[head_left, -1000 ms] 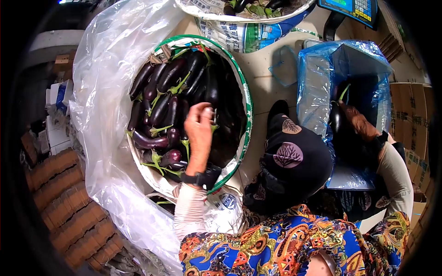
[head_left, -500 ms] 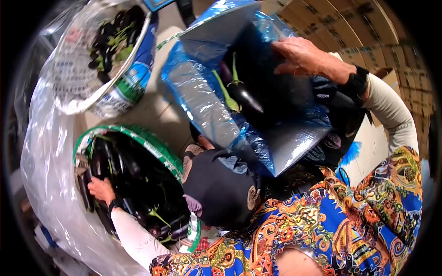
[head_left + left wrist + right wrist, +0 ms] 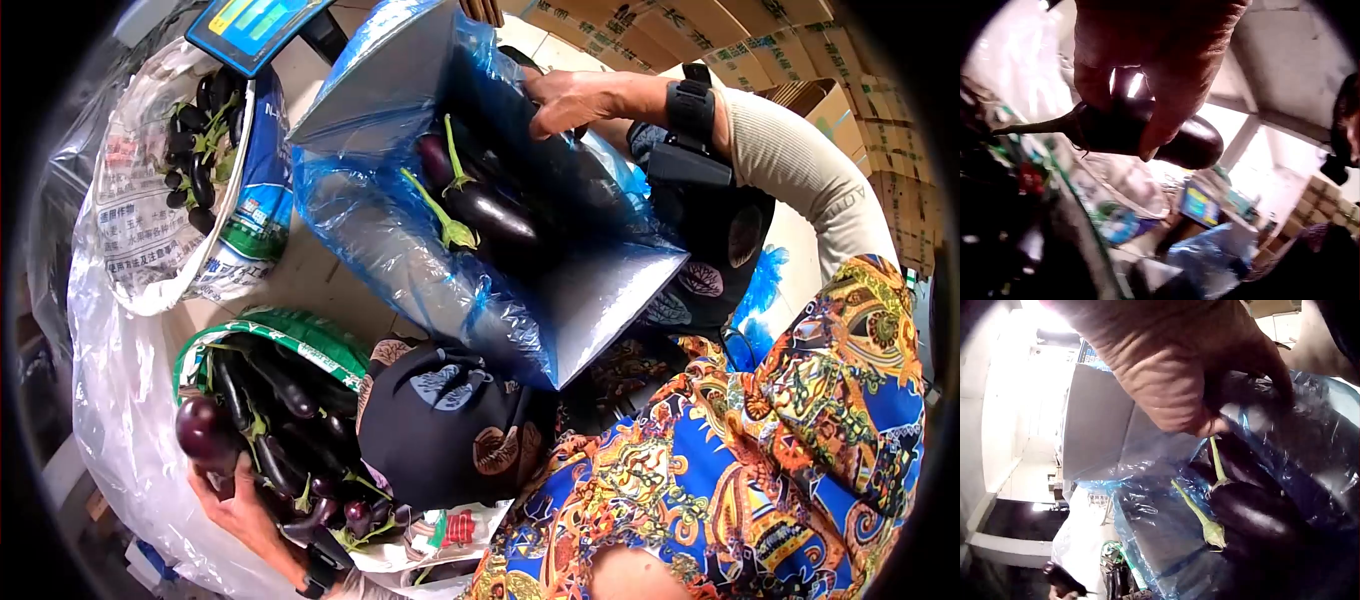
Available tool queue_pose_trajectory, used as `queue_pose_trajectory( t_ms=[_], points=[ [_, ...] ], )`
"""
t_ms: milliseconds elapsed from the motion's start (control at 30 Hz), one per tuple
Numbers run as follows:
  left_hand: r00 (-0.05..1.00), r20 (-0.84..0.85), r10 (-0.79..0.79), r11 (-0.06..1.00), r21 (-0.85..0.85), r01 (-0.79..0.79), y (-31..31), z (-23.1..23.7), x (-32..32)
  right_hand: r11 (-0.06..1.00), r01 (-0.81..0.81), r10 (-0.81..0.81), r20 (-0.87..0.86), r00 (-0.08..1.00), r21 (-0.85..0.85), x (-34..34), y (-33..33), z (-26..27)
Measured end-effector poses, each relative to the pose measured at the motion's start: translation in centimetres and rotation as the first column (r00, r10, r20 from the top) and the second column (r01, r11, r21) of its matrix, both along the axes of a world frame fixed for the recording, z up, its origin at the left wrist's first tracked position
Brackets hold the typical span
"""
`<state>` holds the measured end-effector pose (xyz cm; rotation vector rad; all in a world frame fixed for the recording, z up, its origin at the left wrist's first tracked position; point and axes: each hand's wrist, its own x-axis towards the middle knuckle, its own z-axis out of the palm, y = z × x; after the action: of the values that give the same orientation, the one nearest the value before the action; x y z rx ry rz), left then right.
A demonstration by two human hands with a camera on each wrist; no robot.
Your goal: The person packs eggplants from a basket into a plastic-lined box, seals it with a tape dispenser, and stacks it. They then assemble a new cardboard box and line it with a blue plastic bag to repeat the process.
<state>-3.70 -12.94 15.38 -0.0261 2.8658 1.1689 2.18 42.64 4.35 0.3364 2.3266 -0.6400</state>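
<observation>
At the lower left in the head view, my left hand (image 3: 240, 505) grips a glossy dark purple eggplant (image 3: 205, 430) above the green-rimmed sack (image 3: 270, 330) of eggplants. The left wrist view shows the thumb and fingers around the eggplant's body (image 3: 1188, 145), its stem pointing left. My right hand (image 3: 585, 100) is at the right-hand edge of a box lined with blue plastic (image 3: 400, 235), thumb and fingers spaced apart and loosely bent. Below it, an eggplant (image 3: 1254, 509) with a green stem lies inside among others; the box's deeper part is dark.
A white sack (image 3: 135, 200) with a few eggplants stands at upper left, beside a blue-framed scale display (image 3: 255, 30). Clear plastic sheeting (image 3: 120, 430) spreads along the left. Stacked cardboard boxes (image 3: 740, 60) line the back right. The person's knee (image 3: 450, 420) sits between sack and box.
The head view has turned toward the lined box. My left hand has lifted an eggplant from the sack. The right hand has left the eggplants in the box and moved to its edge.
</observation>
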Motion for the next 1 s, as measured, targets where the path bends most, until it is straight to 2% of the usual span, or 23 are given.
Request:
queue_pose_trajectory(
  t_ms=[33, 67, 100, 133, 167, 200, 267, 300, 333, 400, 467, 500, 567, 633, 667, 700, 733, 767, 800, 867, 900, 933, 1000],
  points=[
    [0.992, -0.038, -0.125, 0.992, -0.002, 0.125, 3.3, 1.5, 0.6, 0.993, -0.107, 0.109, -0.029, 0.994, 0.058, -0.1, 0.1, -0.7],
    [0.966, -0.071, -0.249, 0.968, -0.006, 0.249, 6.3, 2.6, 0.9, 0.947, -0.317, 0.320, -0.133, 0.938, 0.044, 0.3, 1.5, -2.1],
    [0.875, -0.142, -0.463, 0.884, -0.144, 0.445, 9.2, 3.7, 0.7, 0.854, -0.514, 0.515, -0.260, 0.817, 0.079, 0.8, 3.0, -3.4],
    [0.730, -0.174, -0.661, 0.743, -0.292, 0.603, 12.3, 4.4, 0.3, 0.738, -0.658, 0.657, -0.384, 0.649, 0.151, 1.2, 4.4, -4.8],
    [0.612, -0.169, -0.773, 0.634, -0.266, 0.727, 15.7, 5.0, -0.1, 0.850, -0.526, 0.462, -0.466, 0.755, -0.010, 2.2, 5.3, -8.1],
    [0.476, -0.168, -0.863, 0.504, -0.239, 0.830, 18.9, 5.2, -0.4, 0.908, -0.377, 0.241, -0.510, 0.826, -0.182, 2.8, 5.6, -10.0],
    [0.300, -0.080, -0.951, 0.308, -0.123, 0.944, 24.1, 4.4, -0.7, 0.914, -0.242, 0.045, -0.511, 0.859, -0.326, 2.2, 7.3, -17.8],
    [0.152, -0.041, -0.987, 0.155, -0.076, 0.985, 26.2, 2.7, -1.1, 0.900, -0.176, -0.055, -0.505, 0.861, -0.398, 1.8, 7.8, -21.1],
    [-0.006, 0.007, -1.000, -0.006, -0.040, 0.999, 28.9, 1.1, -1.2, 0.918, -0.113, -0.065, -0.427, 0.902, -0.380, 1.5, 6.0, -17.3],
    [-0.139, 0.049, -0.989, -0.140, -0.031, 0.990, 31.2, -1.7, -1.3, 0.948, 0.002, -0.090, -0.261, 0.961, -0.317, 1.0, 1.6, -8.7],
    [-0.172, 0.053, -0.984, -0.175, -0.057, 0.983, 32.2, -6.1, -1.7, 0.923, 0.143, -0.207, -0.149, 0.967, -0.357, 1.0, 0.3, -5.7],
    [-0.182, 0.038, -0.983, -0.185, -0.132, 0.974, 32.4, -8.1, -2.0, 0.909, 0.222, -0.267, -0.085, 0.960, -0.353, 1.0, -0.7, -3.4],
    [-0.167, -0.023, -0.986, -0.156, -0.250, 0.956, 33.0, -12.1, -2.7, 0.873, 0.173, -0.249, -0.112, 0.962, -0.457, 0.8, 0.6, -7.2],
    [-0.120, -0.014, -0.993, -0.111, -0.286, 0.952, 33.7, -14.4, -2.8, 0.949, -0.081, 0.015, -0.210, 0.978, -0.305, -0.2, -0.1, -8.2],
    [-0.082, 0.031, -0.996, -0.087, -0.265, 0.960, 34.3, -15.1, -2.1, 0.932, -0.078, -0.014, -0.251, 0.968, -0.355, 0.2, -0.2, -8.1],
    [-0.139, 0.041, -0.989, -0.145, -0.336, 0.931, 34.7, -15.9, -1.5, 0.912, -0.079, -0.045, -0.290, 0.956, -0.404, 0.6, -0.1, -8.1],
    [-0.178, -0.116, -0.977, -0.151, -0.216, 0.965, 34.9, -19.0, -1.6, 0.899, -0.115, -0.036, -0.333, 0.942, -0.422, 0.6, 0.0, -8.5],
    [-0.117, -0.055, -0.992, -0.105, -0.183, 0.978, 34.9, -20.5, -1.4, 0.886, -0.151, -0.027, -0.375, 0.927, -0.438, 0.5, 0.1, -9.0],
    [-0.057, 0.008, -0.998, -0.058, -0.151, 0.987, 35.0, -21.3, -1.2, 0.881, -0.217, 0.023, -0.420, 0.907, -0.421, 0.2, 0.6, -10.4],
    [-0.020, -0.064, -0.998, -0.008, -0.194, 0.981, 33.6, -19.1, -0.7, 0.886, 0.092, -0.184, -0.162, 0.969, -0.455, 0.8, -2.3, -2.9],
    [-0.002, -0.108, -0.994, 0.022, -0.220, 0.975, 33.2, -17.8, -0.6, 0.943, -0.050, -0.030, -0.235, 0.971, -0.328, 0.0, -2.0, -4.9],
    [0.114, -0.041, -0.993, 0.119, -0.148, 0.982, 32.6, -17.0, -0.1, 0.957, -0.025, -0.035, -0.198, 0.980, -0.289, 0.0, -2.5, -4.1],
    [0.126, -0.100, -0.987, 0.147, -0.242, 0.959, 31.8, -17.5, 0.1, 0.978, 0.020, -0.045, -0.121, 0.992, -0.207, 0.0, -3.2, -2.6]
  ],
)
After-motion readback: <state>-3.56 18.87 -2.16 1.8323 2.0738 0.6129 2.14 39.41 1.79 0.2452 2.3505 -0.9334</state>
